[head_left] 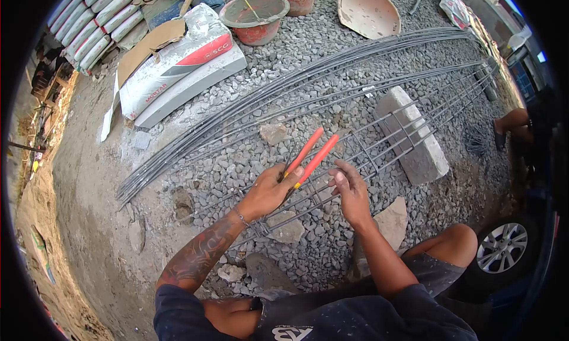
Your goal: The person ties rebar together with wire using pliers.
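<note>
My left hand (268,193) is closed round the lower part of a pair of pliers (313,158) with red and yellow handles. The handles point up and to the right; the jaws are hidden by the hand. Under both hands lies a long cage of steel rebar (370,157), with square stirrups along its bars. Just right of the pliers, my right hand (351,194) is over the cage with its fingers curled towards the thumb. Whatever it may pinch is too small to make out.
A concrete block (412,136) lies under the cage. Long loose rebars (255,101) curve across the gravel. Beyond are a mortar bag (172,68), a bucket (256,36) and a shallow basin (368,12). A car wheel (502,248) and another person's leg (512,120) are on the right.
</note>
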Demonstrator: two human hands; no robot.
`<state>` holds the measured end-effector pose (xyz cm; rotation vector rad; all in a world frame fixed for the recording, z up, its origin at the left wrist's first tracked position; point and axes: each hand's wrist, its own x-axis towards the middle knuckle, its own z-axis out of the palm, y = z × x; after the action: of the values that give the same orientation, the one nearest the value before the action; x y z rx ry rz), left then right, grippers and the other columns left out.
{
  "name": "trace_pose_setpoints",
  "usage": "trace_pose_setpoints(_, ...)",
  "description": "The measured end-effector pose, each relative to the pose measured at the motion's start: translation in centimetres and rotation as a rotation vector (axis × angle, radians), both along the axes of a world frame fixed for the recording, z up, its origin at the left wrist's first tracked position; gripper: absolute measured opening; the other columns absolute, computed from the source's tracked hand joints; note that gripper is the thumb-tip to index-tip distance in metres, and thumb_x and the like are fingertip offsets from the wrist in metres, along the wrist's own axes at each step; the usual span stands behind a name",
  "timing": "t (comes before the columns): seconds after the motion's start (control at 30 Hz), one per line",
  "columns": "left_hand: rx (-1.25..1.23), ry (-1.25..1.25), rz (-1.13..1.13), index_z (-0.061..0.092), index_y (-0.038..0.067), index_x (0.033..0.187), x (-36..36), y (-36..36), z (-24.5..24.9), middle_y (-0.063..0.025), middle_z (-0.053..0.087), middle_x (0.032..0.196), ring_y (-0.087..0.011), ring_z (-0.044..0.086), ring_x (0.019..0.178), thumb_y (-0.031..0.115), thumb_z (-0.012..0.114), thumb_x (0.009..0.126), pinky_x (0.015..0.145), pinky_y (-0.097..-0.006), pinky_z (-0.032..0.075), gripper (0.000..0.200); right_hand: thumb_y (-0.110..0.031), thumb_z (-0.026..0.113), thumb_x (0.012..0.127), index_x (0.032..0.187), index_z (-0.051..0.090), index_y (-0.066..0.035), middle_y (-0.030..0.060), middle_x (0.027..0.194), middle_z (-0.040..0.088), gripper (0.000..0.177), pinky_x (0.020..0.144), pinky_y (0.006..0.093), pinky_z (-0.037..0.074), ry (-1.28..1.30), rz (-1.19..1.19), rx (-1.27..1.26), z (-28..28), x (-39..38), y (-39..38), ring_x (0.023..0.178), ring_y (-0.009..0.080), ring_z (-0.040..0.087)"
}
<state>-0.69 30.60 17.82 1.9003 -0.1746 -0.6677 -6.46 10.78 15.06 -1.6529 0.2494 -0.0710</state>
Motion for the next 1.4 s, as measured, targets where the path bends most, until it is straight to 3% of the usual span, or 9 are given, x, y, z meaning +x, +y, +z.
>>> trace_pose_setpoints(0.1,-0.043,-0.052,-0.143,0.055,-0.001,0.09,-1.4,-1.6,-0.3,-0.0031,0.053,0.072,-0.0105,0.048,0.067,0.044,0.043,0.094,0.061,-0.0276,0.04,0.047,-0.026,0.06,0.087,0.12,0.04,0.003,0.0099,0.09,0.057,0.048,0.058,0.026,0.047,-0.064,-0.095,0.072,2.2,0.5,2.0,0.079,0.0155,0.057)
trace_pose_setpoints(0.27,-0.087,-0.178,-0.116,0.055,-0.005,0.09,-2.8,-3.4,-0.8,-0.0136,0.056,0.071,-0.0213,0.056,0.067,0.041,0.048,0.093,0.064,-0.035,0.044,0.046,-0.017,0.056,0.086,0.116,0.039,0.003,0.0099,0.086,0.055,0.04,0.049,0.0252,0.045,0.156,-0.106,0.369,2.7,0.9,1.4,0.063,0.0127,0.056)
trace_pose_setpoints(0.37,-0.181,0.097,0.09,0.056,-0.003,0.087,-2.7,-3.6,-1.6,-0.0071,0.06,0.072,-0.014,0.059,0.067,0.034,0.045,0.096,0.061,-0.0296,0.048,0.04,-0.011,0.048,0.084,0.117,0.039,0.004,0.01,0.086,0.056,0.038,0.049,0.0259,0.045,0.19,-0.012,0.406,1.6,1.1,1.3,0.06,0.0136,0.057)
trace_pose_setpoints(0.6,-0.489,-0.014,0.457,0.056,0.001,0.089,0.7,-3.2,-3.1,-0.0066,0.059,0.079,-0.0119,0.055,0.071,0.032,0.037,0.099,0.07,-0.0258,0.046,0.039,-0.003,0.033,0.079,0.137,0.021,-0.003,0.0214,0.122,0.048,0.059,0.062,0.0304,0.049,0.123,-0.095,0.614,4.2,0.2,0.3,0.095,0.0294,0.064)
trace_pose_setpoints(0.73,-0.681,-0.218,0.678,0.057,0.0,0.093,3.1,-1.9,-1.5,-0.0037,0.056,0.078,-0.011,0.05,0.069,0.032,0.038,0.099,0.068,-0.0259,0.043,0.038,-0.006,0.035,0.085,0.135,0.022,-0.002,0.0187,0.129,0.044,0.052,0.077,0.0315,0.043,-0.083,-0.206,0.747,3.1,0.6,-1.6,0.103,0.026,0.06)
trace_pose_setpoints(0.93,-0.946,0.003,0.506,0.05,0.001,0.116,3.1,-2.1,0.5,-0.0016,0.051,0.081,-0.012,0.048,0.073,0.026,0.039,0.098,0.069,-0.0285,0.042,0.032,-0.014,0.038,0.09,0.133,0.028,-0.003,0.0147,0.121,0.047,0.045,0.069,0.0285,0.043,-0.339,-0.707,0.957,-0.5,4.1,-7.3,0.107,0.0233,0.054)
trace_pose_setpoints(1.0,-1.023,0.06,0.489,0.047,0.003,0.119,2.7,-2.8,1.0,-0.001,0.049,0.081,-0.0126,0.048,0.073,0.025,0.04,0.098,0.07,-0.0304,0.042,0.031,-0.021,0.045,0.092,0.122,0.039,-0.006,0.012,0.119,0.047,0.034,0.081,0.0298,0.043,-0.294,-0.693,1.046,-4.1,5.4,-10.7,0.1,0.0216,0.055)
trace_pose_setpoints(1.27,-1.354,0.188,0.344,0.048,0.012,0.091,3.6,-2.8,3.3,-0.0005,0.046,0.076,-0.0141,0.043,0.07,0.027,0.043,0.096,0.075,-0.0349,0.039,0.016,-0.029,0.059,0.084,0.118,0.048,-0.004,0.0079,0.119,0.045,0.043,0.076,0.0271,0.044,0.276,-1.042,0.76,-2.8,1.9,-10.7,0.094,0.0182,0.053)
trace_pose_setpoints(1.4,-1.392,0.282,0.285,0.048,0.013,0.088,3.3,-3.6,3.0,-0.001,0.046,0.076,-0.0183,0.045,0.073,0.037,0.041,0.095,0.077,-0.0369,0.039,0.026,-0.025,0.063,0.083,0.121,0.044,-0.001,0.0108,0.11,0.053,0.049,0.073,0.0277,0.044,-0.04,-0.235,0.171,1.6,-0.8,-2.4,0.093,0.015,0.053)
